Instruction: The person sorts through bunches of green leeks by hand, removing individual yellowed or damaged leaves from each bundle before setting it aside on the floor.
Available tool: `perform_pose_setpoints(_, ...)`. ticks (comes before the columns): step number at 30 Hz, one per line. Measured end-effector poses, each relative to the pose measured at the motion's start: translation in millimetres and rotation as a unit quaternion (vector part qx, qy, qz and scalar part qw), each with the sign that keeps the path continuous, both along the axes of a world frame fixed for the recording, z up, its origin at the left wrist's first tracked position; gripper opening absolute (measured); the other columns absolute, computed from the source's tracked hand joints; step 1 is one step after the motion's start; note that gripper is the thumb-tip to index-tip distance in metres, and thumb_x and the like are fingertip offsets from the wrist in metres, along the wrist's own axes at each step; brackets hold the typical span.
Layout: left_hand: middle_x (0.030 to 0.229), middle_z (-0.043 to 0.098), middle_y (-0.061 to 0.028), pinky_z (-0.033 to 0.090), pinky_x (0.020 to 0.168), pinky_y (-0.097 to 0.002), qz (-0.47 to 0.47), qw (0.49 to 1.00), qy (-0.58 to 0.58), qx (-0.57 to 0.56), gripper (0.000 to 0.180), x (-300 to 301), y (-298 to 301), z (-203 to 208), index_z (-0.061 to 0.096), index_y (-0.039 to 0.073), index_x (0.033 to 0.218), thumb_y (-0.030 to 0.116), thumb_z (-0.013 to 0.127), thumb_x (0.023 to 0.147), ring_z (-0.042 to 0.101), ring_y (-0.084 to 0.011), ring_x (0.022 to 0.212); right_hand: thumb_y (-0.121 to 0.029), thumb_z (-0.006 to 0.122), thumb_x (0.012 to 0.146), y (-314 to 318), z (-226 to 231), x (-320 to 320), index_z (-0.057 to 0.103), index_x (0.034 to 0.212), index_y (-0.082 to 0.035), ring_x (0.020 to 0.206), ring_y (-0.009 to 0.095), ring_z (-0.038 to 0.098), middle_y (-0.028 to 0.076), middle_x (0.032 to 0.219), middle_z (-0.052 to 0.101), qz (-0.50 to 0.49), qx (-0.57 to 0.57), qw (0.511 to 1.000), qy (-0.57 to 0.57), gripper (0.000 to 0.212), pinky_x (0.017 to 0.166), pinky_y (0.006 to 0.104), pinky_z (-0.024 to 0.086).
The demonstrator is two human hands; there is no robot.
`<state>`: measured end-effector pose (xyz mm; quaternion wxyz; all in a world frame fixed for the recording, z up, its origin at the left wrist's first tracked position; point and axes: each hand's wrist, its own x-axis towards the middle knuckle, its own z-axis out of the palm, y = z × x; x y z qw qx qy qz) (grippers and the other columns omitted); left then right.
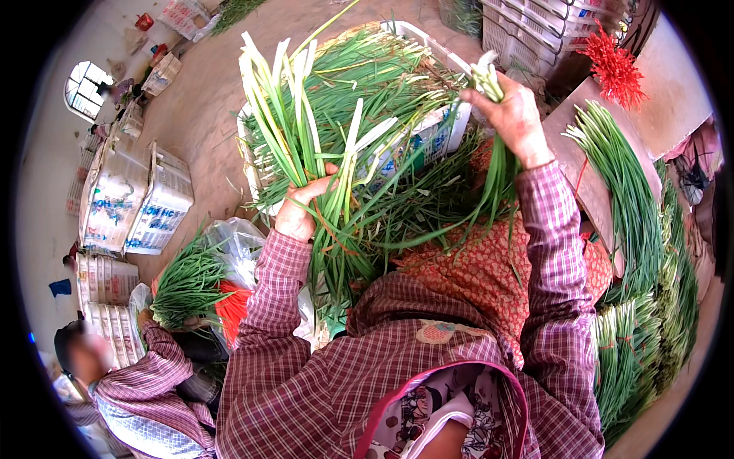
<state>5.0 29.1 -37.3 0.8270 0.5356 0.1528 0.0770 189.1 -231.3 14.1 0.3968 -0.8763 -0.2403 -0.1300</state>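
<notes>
My left hand (297, 216) is closed round a loose bunch of garlic chives (292, 126), pale stem ends up, green leaves trailing toward my lap. Raised to the right, my right hand (521, 116) grips a smaller bunch of garlic chives (498, 180) near its white ends, held between thumb and fingers. Its long leaves hang down and curve left. Beyond both hands, a white plastic crate (459, 122) is heaped with more garlic chives (359, 73). Loose leaves lie between the crate and my red patterned apron (466, 264).
At right, a tied bundle of chives (623, 172) lies on a board beside red ties (614, 69). More bundles (631, 344) are stacked below it. Crates stand at the far right (508, 42) and left (159, 206). A co-worker (145, 375) sits at lower left near chives and red ties.
</notes>
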Motion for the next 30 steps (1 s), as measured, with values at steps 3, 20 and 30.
perform_pose_setpoints(3, 0.087, 0.063, -0.0069, 0.048, 0.072, -0.0268, -0.001, 1.000, -0.001, -0.019, 0.026, 4, -5, -4, 0.060, 0.001, 0.092, 0.002, 0.065, 0.067, 0.059, -0.0160, 0.078, -0.038, 0.065, 0.073, 25, 7, -32, 0.060, 0.093, -0.010, 0.058, 0.012, 0.061, 0.004, 0.070, 0.063, 0.100, 0.067, 0.991, -0.063, 0.034, 0.054, 0.0273, 0.050)
perform_pose_setpoints(20, 0.092, 0.059, -0.0056, 0.048, 0.077, -0.0320, -0.050, 0.998, -0.017, -0.017, 0.043, 5, -38, -2, 0.053, 0.002, 0.104, -0.005, 0.066, 0.064, 0.059, -0.0202, 0.081, -0.024, 0.066, 0.066, 82, -4, -71, 0.053, 0.072, -0.005, 0.059, 0.031, 0.059, 0.014, 0.058, 0.057, 0.197, -0.048, 0.976, -0.077, 0.024, 0.053, 0.0396, 0.047)
perform_pose_setpoints(30, 0.083, 0.062, -0.0109, 0.049, 0.072, -0.0321, -0.053, 0.996, 0.023, -0.070, 0.033, -17, -8, -17, 0.056, 0.000, 0.099, -0.004, 0.061, 0.067, 0.061, -0.0216, 0.074, -0.029, 0.063, 0.075, 22, -20, 26, 0.057, 0.089, -0.009, 0.050, 0.015, 0.059, 0.006, 0.060, 0.060, -0.123, -0.104, 0.969, -0.188, 0.025, 0.045, 0.0317, 0.049)
